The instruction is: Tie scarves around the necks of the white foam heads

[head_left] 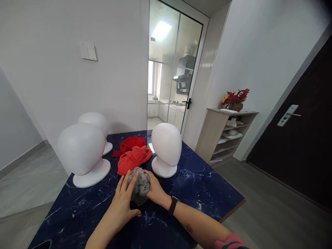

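A grey piece of bunched, ruffled cloth [141,185] lies on the table between my hands. My right hand [155,188] has its fingers closed around the right side of this cloth; some fingertips are hidden by it. Against the left side rests my left hand [124,200], fingers stretched out and thumb held apart. Just beyond the grey cloth is a coral-red gathered cloth [133,159], with a darker red cloth [132,143] behind it. A white foam head [166,145] stands upright a little past my right hand.
Two more foam heads, a near one [81,148] and a far one [94,121], stand on the left of the dark blue marbled table [197,183]. A dark flat object [43,245] lies at the lower left edge. Beyond are a glass door [168,69] and a shelf unit [211,135].
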`<act>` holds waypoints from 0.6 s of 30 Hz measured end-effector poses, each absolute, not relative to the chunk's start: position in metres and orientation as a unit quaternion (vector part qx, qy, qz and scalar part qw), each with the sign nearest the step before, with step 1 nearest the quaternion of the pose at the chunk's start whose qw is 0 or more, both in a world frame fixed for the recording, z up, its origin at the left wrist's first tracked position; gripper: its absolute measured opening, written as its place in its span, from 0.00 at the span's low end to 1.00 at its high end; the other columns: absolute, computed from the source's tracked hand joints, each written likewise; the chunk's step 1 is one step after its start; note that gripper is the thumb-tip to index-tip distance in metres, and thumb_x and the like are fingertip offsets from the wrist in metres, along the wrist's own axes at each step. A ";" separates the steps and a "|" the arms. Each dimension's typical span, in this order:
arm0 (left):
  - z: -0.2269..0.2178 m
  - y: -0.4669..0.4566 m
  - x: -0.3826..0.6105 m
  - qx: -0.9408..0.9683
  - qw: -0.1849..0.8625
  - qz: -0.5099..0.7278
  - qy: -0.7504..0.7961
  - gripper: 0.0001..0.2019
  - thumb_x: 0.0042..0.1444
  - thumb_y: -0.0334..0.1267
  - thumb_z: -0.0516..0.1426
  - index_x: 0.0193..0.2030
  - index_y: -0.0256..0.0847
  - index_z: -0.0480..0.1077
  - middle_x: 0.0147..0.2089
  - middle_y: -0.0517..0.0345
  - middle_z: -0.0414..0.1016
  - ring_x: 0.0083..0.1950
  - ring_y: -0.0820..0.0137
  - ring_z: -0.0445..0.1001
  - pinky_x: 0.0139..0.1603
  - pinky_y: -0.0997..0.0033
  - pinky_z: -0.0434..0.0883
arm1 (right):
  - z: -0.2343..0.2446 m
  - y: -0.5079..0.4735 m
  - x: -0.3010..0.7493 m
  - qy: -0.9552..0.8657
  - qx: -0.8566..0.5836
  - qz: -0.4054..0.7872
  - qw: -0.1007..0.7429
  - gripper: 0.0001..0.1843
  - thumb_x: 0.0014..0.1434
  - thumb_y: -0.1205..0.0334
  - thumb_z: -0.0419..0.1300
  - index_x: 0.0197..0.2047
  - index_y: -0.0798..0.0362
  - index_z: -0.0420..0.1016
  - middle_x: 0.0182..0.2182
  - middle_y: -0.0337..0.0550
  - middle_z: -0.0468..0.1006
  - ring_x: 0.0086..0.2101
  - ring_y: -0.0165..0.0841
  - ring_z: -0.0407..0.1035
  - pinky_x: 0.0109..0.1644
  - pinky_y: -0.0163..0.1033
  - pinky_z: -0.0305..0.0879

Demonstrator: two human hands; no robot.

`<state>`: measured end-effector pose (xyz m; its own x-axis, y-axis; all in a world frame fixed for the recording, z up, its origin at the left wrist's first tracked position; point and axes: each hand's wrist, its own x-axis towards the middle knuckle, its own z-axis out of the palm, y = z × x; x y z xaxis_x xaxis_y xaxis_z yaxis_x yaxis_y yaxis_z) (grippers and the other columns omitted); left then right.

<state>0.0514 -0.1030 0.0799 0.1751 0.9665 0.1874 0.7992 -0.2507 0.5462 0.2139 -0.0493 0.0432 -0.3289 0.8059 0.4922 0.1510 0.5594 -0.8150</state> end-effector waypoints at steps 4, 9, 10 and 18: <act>0.064 -0.085 0.067 0.776 0.192 0.118 0.589 0.54 0.35 0.37 0.63 0.68 0.48 0.39 0.72 0.53 0.34 0.70 0.50 0.34 0.61 0.48 0.55 | 0.034 -0.055 0.210 -0.786 -0.328 0.320 0.415 0.43 0.46 0.64 0.64 0.63 0.53 0.52 0.58 0.52 0.61 0.58 0.40 0.56 0.62 0.48 0.54; 0.055 -0.083 0.077 0.772 0.119 0.095 0.617 0.40 0.49 0.42 0.55 0.67 0.52 0.42 0.65 0.51 0.55 0.65 0.51 0.52 0.52 0.45 0.62 | 0.031 -0.054 0.216 -0.770 -0.394 0.342 0.368 0.49 0.43 0.62 0.66 0.65 0.59 0.48 0.60 0.60 0.58 0.59 0.44 0.54 0.63 0.51 0.51; 0.054 -0.083 0.078 0.772 0.093 0.089 0.622 0.37 0.51 0.40 0.54 0.67 0.53 0.44 0.64 0.51 0.58 0.63 0.52 0.54 0.51 0.45 0.63 | 0.034 -0.053 0.220 -0.767 -0.403 0.348 0.358 0.49 0.42 0.63 0.67 0.64 0.60 0.49 0.60 0.60 0.58 0.59 0.45 0.54 0.63 0.51 0.51; 0.045 -0.082 0.076 0.747 -0.070 0.063 0.658 0.30 0.57 0.26 0.42 0.66 0.51 0.50 0.54 0.49 0.68 0.49 0.58 0.65 0.43 0.56 0.67 | 0.036 -0.054 0.298 -0.646 -0.504 0.451 0.354 0.34 0.43 0.58 0.66 0.54 0.57 0.65 0.44 0.51 0.74 0.39 0.40 0.72 0.43 0.45 0.68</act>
